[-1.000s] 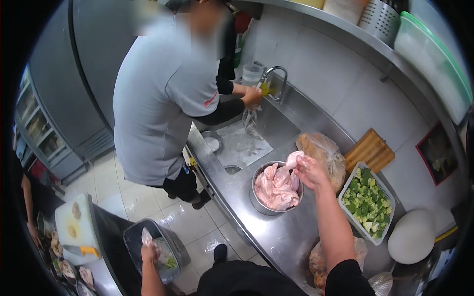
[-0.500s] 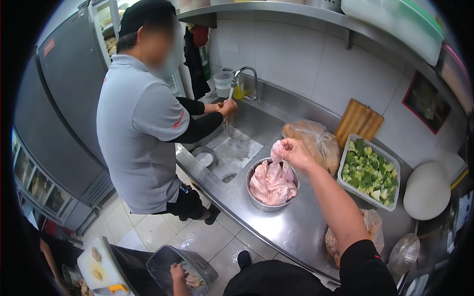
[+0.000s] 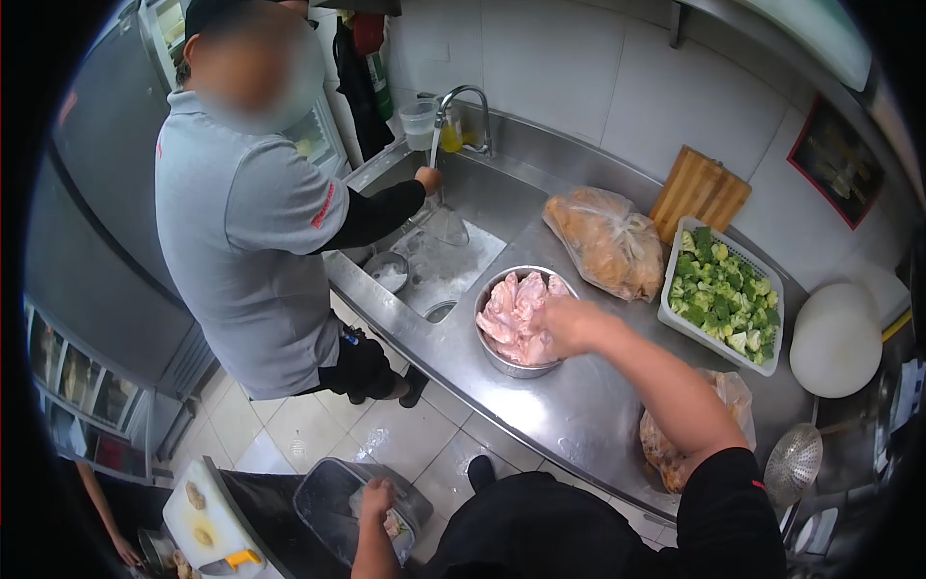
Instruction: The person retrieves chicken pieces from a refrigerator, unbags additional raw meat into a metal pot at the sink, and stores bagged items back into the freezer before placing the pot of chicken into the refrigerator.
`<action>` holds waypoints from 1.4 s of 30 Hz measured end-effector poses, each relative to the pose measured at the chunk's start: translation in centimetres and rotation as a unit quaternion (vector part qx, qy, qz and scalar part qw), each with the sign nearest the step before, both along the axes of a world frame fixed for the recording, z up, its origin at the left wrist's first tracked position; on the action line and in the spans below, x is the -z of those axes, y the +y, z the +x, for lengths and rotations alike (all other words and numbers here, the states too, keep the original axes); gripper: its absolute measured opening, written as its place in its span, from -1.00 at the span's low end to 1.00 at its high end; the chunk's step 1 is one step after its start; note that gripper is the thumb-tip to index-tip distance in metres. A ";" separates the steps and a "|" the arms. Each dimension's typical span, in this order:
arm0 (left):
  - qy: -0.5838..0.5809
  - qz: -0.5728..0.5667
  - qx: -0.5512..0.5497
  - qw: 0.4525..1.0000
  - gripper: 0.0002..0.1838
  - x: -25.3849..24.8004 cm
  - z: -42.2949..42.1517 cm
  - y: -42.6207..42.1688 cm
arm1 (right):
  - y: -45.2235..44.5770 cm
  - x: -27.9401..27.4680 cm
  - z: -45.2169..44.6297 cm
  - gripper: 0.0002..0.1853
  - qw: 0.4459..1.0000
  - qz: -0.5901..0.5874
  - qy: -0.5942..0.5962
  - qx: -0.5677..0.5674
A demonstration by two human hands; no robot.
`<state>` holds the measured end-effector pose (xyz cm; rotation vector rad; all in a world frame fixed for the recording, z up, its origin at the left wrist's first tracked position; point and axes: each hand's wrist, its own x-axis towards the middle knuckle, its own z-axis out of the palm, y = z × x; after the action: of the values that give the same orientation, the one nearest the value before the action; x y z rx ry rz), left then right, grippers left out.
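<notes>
A round metal bowl [image 3: 522, 367] piled with raw pink chicken pieces [image 3: 516, 309] stands on the steel counter. My right hand [image 3: 569, 326] is over the bowl's right side, touching or just above the chicken; its fingers are blurred and partly hidden. Low at the bottom, my left hand [image 3: 377, 498] is above a grey bin [image 3: 323, 482], fingers curled together. Something pale and translucent is beside those fingers, but I cannot make out what they hold. Pinkish scraps lie in the bin.
A co-worker [image 3: 246, 232] stands at the sink [image 3: 482, 207], one hand by the running tap [image 3: 463, 92]. On the counter are a tied plastic bag [image 3: 608, 241], a basket of broccoli [image 3: 723, 299] and another bag [image 3: 728, 396]. A wooden board [image 3: 699, 193] leans on the wall. A white cutting board [image 3: 207, 516] holds a yellow-handled knife [image 3: 239, 559].
My right hand has lowered from above the bowl, where it held a chicken piece, to the bowl's right side. My left hand has risen slightly rightward. The co-worker's hands have shifted at the tap.
</notes>
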<state>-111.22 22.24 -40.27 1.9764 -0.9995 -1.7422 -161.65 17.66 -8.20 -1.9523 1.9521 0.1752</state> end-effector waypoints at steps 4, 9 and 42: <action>0.018 -0.051 0.041 0.998 -0.57 -0.9 -3.3 -2.0 | 1.4 3.2 0.2 -0.67 0.994 -0.088 0.030 -0.050; 0.022 -0.065 0.066 0.995 -0.54 -2.4 -5.6 -2.4 | -0.2 4.8 -2.9 -0.74 0.988 -0.133 -0.076 -0.033; -0.039 0.048 0.068 0.996 -0.74 0.0 -1.6 0.0 | -4.1 2.1 -4.2 -0.71 0.971 -0.078 -0.199 0.105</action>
<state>-112.83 22.20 -40.27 2.0949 -1.1203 -1.8265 -165.86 13.53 -10.28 -1.6903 1.9210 -0.4076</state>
